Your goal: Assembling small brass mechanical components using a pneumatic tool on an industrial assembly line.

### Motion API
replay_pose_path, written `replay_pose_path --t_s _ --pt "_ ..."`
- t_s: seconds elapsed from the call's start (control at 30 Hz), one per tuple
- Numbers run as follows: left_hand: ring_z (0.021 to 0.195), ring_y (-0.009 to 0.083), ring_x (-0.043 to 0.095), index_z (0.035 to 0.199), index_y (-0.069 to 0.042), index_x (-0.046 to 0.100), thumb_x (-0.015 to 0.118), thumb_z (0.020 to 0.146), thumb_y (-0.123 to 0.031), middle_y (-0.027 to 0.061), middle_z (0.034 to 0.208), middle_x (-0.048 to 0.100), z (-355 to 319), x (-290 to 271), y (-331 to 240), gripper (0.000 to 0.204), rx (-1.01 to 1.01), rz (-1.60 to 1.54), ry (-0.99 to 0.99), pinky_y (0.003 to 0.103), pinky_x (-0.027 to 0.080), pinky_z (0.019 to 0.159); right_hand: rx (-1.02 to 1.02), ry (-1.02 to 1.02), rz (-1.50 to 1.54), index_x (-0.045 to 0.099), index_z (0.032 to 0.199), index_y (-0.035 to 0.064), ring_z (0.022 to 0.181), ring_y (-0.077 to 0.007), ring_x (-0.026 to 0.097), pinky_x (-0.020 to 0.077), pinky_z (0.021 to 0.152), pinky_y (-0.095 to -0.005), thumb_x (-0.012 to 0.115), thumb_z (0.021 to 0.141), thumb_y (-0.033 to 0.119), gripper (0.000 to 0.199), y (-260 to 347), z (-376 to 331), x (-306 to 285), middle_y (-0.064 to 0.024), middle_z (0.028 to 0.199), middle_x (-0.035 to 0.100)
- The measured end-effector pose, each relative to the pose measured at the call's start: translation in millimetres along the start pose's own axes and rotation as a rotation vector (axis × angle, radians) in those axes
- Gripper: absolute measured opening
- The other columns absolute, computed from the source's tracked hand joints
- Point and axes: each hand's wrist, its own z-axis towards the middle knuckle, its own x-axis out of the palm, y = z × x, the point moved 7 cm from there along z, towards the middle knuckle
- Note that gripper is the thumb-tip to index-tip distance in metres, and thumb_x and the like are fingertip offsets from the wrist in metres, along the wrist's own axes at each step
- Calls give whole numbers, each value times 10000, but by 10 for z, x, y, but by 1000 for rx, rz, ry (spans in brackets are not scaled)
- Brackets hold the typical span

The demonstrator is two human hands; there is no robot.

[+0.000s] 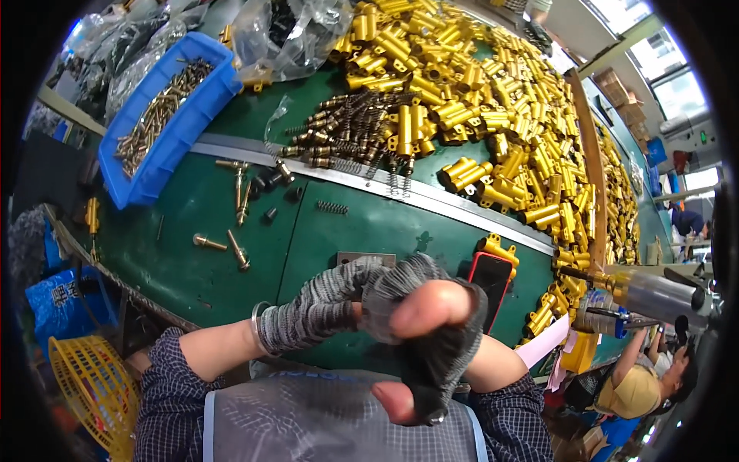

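Observation:
My two hands meet above the near edge of the green table (308,356), both in grey striped gloves with bare fingertips. My left hand (350,289) reaches in behind the right one, and its fingers are hidden there. My right hand (440,343) is closer to the camera and partly blurred. Its fingers look curled, with a small shiny bit (437,418) at its lower edge; whatever it grips is covered. Just behind the hands lies a flat metal plate (366,259). A dark phone with a red edge (490,285) lies right of them.
Gold cylinders (493,92) are heaped across the back and right. Dark spring-fitted rods (354,127) lie behind a metal strip (462,202). A blue bin (173,131) of small brass pins stands at left, near loose metal pins (239,250). A cylindrical tool (654,292) juts in at right; a person (643,385) sits beyond.

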Motion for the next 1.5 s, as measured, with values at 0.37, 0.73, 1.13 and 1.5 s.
replay_pose_path --t_s 0.37,0.73,1.13,1.5 --pt "1103 169 417 1269 -32 374 621 770 -367 66 1202 454 -13 90 -25 650 -44 8 43 297 323 949 -39 -72 -131 382 1125 28 686 -172 457 406 628 -275 700 577 260 675 161 56 -21 -94 911 465" --pt "1049 158 445 1038 -90 418 664 718 -333 52 1069 440 -27 0 3 471 45 -214 -32 307 350 935 226 -140 -1173 577 1039 29 767 -210 495 430 689 -313 749 596 226 514 403 -424 -468 -123 973 475" --pt "988 153 457 964 -84 418 693 711 -398 57 1091 453 28 -93 167 488 -15 20 -161 300 380 864 205 90 -1242 607 882 130 811 -273 545 456 662 -355 716 562 133 338 -182 -642 -425 -98 966 528" --pt "944 260 487 765 -127 571 668 736 -287 51 940 548 -58 211 -636 189 500 826 -98 404 333 927 446 -66 -966 586 872 114 765 -284 546 446 615 -386 701 570 146 324 -257 -638 -543 -76 890 554"
